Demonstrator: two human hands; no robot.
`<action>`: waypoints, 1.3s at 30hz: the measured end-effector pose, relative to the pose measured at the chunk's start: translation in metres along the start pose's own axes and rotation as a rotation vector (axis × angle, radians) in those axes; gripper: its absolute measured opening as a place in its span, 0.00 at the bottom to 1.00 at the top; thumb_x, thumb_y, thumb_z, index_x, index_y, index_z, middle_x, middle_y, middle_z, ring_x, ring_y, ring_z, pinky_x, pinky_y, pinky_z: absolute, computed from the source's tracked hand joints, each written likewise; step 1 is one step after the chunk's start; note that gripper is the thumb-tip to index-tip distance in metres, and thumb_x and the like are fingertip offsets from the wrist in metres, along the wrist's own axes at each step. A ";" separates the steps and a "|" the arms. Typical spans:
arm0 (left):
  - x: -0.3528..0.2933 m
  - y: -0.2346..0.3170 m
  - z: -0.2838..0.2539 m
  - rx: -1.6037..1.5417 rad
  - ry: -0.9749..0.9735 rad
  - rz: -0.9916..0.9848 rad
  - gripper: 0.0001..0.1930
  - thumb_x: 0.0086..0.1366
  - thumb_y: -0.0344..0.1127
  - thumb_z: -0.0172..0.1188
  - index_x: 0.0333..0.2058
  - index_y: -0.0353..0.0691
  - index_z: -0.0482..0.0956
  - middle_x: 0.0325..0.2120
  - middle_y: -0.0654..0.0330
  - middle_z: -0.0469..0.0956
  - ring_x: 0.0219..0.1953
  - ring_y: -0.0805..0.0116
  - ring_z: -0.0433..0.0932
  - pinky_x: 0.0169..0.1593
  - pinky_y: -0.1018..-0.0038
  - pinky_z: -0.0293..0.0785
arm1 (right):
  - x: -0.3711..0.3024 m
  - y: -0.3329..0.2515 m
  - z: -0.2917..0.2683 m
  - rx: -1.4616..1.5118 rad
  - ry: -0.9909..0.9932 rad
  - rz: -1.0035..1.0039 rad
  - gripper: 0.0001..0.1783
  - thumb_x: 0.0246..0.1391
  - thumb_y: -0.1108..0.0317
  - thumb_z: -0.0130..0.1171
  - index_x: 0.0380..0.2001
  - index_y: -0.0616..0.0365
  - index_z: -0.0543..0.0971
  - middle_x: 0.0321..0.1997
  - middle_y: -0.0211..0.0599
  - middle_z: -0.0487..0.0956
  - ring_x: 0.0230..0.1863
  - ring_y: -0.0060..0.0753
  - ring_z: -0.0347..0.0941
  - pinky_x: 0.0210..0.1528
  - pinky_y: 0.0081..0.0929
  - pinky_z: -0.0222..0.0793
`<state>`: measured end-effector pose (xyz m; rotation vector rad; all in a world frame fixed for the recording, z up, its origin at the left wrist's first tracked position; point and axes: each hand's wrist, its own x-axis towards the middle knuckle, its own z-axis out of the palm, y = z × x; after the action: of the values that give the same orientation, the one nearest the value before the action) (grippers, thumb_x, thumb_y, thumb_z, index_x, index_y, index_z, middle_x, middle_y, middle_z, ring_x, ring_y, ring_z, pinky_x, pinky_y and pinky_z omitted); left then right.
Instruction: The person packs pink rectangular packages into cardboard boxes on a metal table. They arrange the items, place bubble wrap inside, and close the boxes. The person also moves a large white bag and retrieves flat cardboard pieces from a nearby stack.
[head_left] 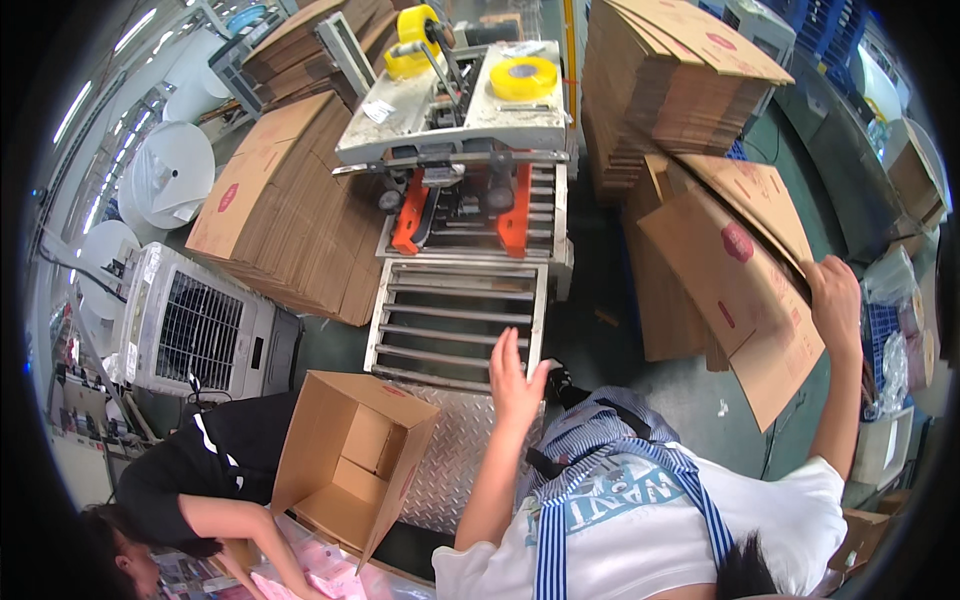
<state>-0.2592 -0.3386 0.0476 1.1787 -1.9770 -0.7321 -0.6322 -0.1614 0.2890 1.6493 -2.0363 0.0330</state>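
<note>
My right hand (835, 300) is at the right, its fingers closed on the upper edge of a flattened cardboard box (765, 318). The brown sheet hangs tilted, its lower corner pointing down, beside a stack of flat cartons. Over the near end of the roller conveyor (455, 312), my left hand (515, 385) is raised with its fingers stretched out, holding nothing. To its left, an open-topped cardboard box (345, 480) stands by a diamond-patterned metal plate (462, 455); its visible inside is bare cardboard.
A tape sealing machine (450, 130) with orange side guides and yellow tape rolls (523, 78) stands beyond the conveyor. Flat cartons are stacked left (290, 210) and right (670, 95). A co-worker in black (200, 465) reaches toward pink packages (325, 565) at lower left, near an air cooler (195, 325).
</note>
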 end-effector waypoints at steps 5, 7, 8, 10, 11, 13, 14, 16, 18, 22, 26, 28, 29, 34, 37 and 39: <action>0.031 0.093 -0.055 0.408 0.370 0.461 0.47 0.44 0.39 0.72 0.63 0.45 0.56 0.62 0.52 0.58 0.65 0.48 0.56 0.63 0.43 0.51 | 0.019 -0.065 -0.074 -0.014 0.094 -0.529 0.09 0.36 0.72 0.55 0.25 0.55 0.69 0.20 0.29 0.70 0.28 0.32 0.70 0.44 0.33 0.71; 0.026 0.101 -0.082 0.529 0.256 0.390 0.46 0.40 0.39 0.73 0.61 0.48 0.61 0.59 0.55 0.64 0.64 0.54 0.58 0.63 0.42 0.51 | 0.027 -0.083 -0.083 0.001 0.117 -0.642 0.09 0.35 0.72 0.56 0.25 0.54 0.69 0.20 0.28 0.69 0.27 0.30 0.70 0.43 0.33 0.71; 0.024 0.097 -0.092 0.467 0.147 0.348 0.35 0.36 0.37 0.73 0.49 0.50 0.74 0.45 0.60 0.76 0.54 0.61 0.70 0.61 0.47 0.56 | 0.037 -0.088 -0.082 0.011 0.110 -0.678 0.10 0.35 0.71 0.57 0.25 0.53 0.69 0.19 0.27 0.69 0.27 0.30 0.70 0.42 0.33 0.72; -0.010 0.068 -0.107 0.394 0.194 0.366 0.18 0.37 0.35 0.71 0.30 0.47 0.77 0.27 0.63 0.76 0.36 0.62 0.74 0.57 0.52 0.63 | 0.065 -0.098 -0.074 0.070 0.055 -0.782 0.10 0.36 0.70 0.57 0.25 0.53 0.69 0.19 0.27 0.68 0.25 0.30 0.70 0.40 0.31 0.71; -0.031 0.063 -0.114 0.389 0.256 0.359 0.15 0.38 0.36 0.71 0.27 0.46 0.75 0.25 0.63 0.75 0.33 0.61 0.73 0.55 0.54 0.65 | 0.075 -0.107 -0.067 0.155 -0.031 -0.827 0.09 0.38 0.68 0.57 0.25 0.53 0.70 0.19 0.26 0.69 0.24 0.29 0.72 0.34 0.28 0.71; -0.088 0.047 -0.129 0.477 0.299 0.219 0.14 0.39 0.36 0.69 0.26 0.46 0.76 0.25 0.64 0.75 0.34 0.62 0.73 0.56 0.54 0.64 | 0.089 -0.140 -0.048 0.201 -0.022 -0.976 0.08 0.39 0.67 0.57 0.26 0.52 0.71 0.20 0.25 0.72 0.24 0.29 0.73 0.28 0.27 0.70; -0.117 0.042 -0.137 0.520 0.316 0.133 0.13 0.40 0.36 0.69 0.26 0.46 0.76 0.26 0.64 0.75 0.34 0.62 0.72 0.56 0.54 0.63 | 0.090 -0.161 -0.037 0.285 0.008 -1.056 0.08 0.40 0.68 0.56 0.28 0.53 0.71 0.20 0.27 0.71 0.25 0.31 0.73 0.24 0.29 0.69; -0.169 0.043 -0.158 0.678 0.348 -0.037 0.12 0.42 0.35 0.67 0.27 0.46 0.76 0.26 0.65 0.75 0.35 0.63 0.72 0.57 0.54 0.61 | 0.095 -0.210 -0.021 0.420 0.023 -1.191 0.09 0.39 0.68 0.56 0.29 0.52 0.72 0.21 0.27 0.72 0.25 0.31 0.73 0.23 0.30 0.69; -0.214 0.044 -0.170 0.820 0.409 -0.237 0.11 0.44 0.34 0.65 0.29 0.46 0.76 0.27 0.66 0.75 0.37 0.63 0.71 0.59 0.53 0.57 | 0.095 -0.269 0.001 0.576 0.068 -1.330 0.10 0.39 0.67 0.56 0.29 0.52 0.72 0.21 0.27 0.72 0.25 0.32 0.73 0.22 0.30 0.68; -0.255 0.059 -0.186 0.996 0.497 -0.623 0.22 0.49 0.35 0.64 0.46 0.49 0.76 0.49 0.64 0.73 0.53 0.64 0.68 0.62 0.53 0.50 | 0.084 -0.379 0.025 0.690 -0.074 -1.531 0.09 0.41 0.68 0.55 0.29 0.53 0.73 0.21 0.31 0.74 0.25 0.35 0.73 0.23 0.32 0.69; -0.294 0.041 -0.178 1.117 0.478 -0.570 0.20 0.53 0.38 0.62 0.47 0.52 0.76 0.57 0.64 0.69 0.61 0.64 0.64 0.64 0.54 0.46 | 0.098 -0.437 0.022 0.481 -0.181 -1.287 0.21 0.47 0.45 0.58 0.27 0.53 0.73 0.20 0.40 0.76 0.28 0.46 0.76 0.27 0.40 0.68; -0.298 0.045 -0.173 1.054 0.521 -0.486 0.13 0.54 0.41 0.61 0.39 0.52 0.77 0.53 0.65 0.72 0.57 0.65 0.66 0.62 0.57 0.49 | 0.119 -0.438 0.040 0.467 -0.247 -1.112 0.27 0.40 0.42 0.63 0.27 0.57 0.72 0.22 0.42 0.77 0.29 0.50 0.76 0.29 0.42 0.68; -0.301 0.050 -0.173 0.996 0.549 -0.452 0.09 0.55 0.43 0.61 0.35 0.52 0.77 0.47 0.67 0.75 0.53 0.68 0.70 0.60 0.58 0.52 | 0.130 -0.439 0.056 0.507 -0.170 -1.071 0.27 0.37 0.43 0.65 0.27 0.57 0.72 0.22 0.43 0.77 0.30 0.51 0.76 0.31 0.43 0.68; -0.291 0.051 -0.149 0.788 0.647 -0.175 0.16 0.50 0.50 0.63 0.17 0.51 0.67 0.19 0.71 0.63 0.25 0.72 0.66 0.39 0.68 0.58 | 0.191 -0.403 0.161 0.459 -0.159 -0.870 0.19 0.45 0.55 0.66 0.29 0.60 0.75 0.27 0.50 0.78 0.34 0.56 0.75 0.34 0.46 0.68; -0.263 0.046 -0.150 0.643 0.660 0.072 0.19 0.50 0.46 0.64 0.12 0.52 0.62 0.15 0.70 0.60 0.22 0.71 0.64 0.38 0.68 0.57 | 0.189 -0.394 0.169 0.375 -0.070 -0.960 0.13 0.49 0.61 0.62 0.31 0.60 0.75 0.27 0.49 0.77 0.35 0.53 0.76 0.36 0.43 0.71; -0.246 0.034 -0.147 0.537 0.337 0.070 0.15 0.51 0.46 0.62 0.14 0.48 0.72 0.16 0.69 0.70 0.22 0.69 0.68 0.38 0.68 0.60 | 0.172 -0.402 0.177 0.224 -0.030 -0.901 0.14 0.52 0.61 0.59 0.33 0.62 0.74 0.25 0.47 0.77 0.34 0.50 0.77 0.37 0.40 0.73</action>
<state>-0.0769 -0.1193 0.0892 1.4155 -1.9609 0.0535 -0.3505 -0.4807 0.0865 2.5668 -1.1710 -0.0820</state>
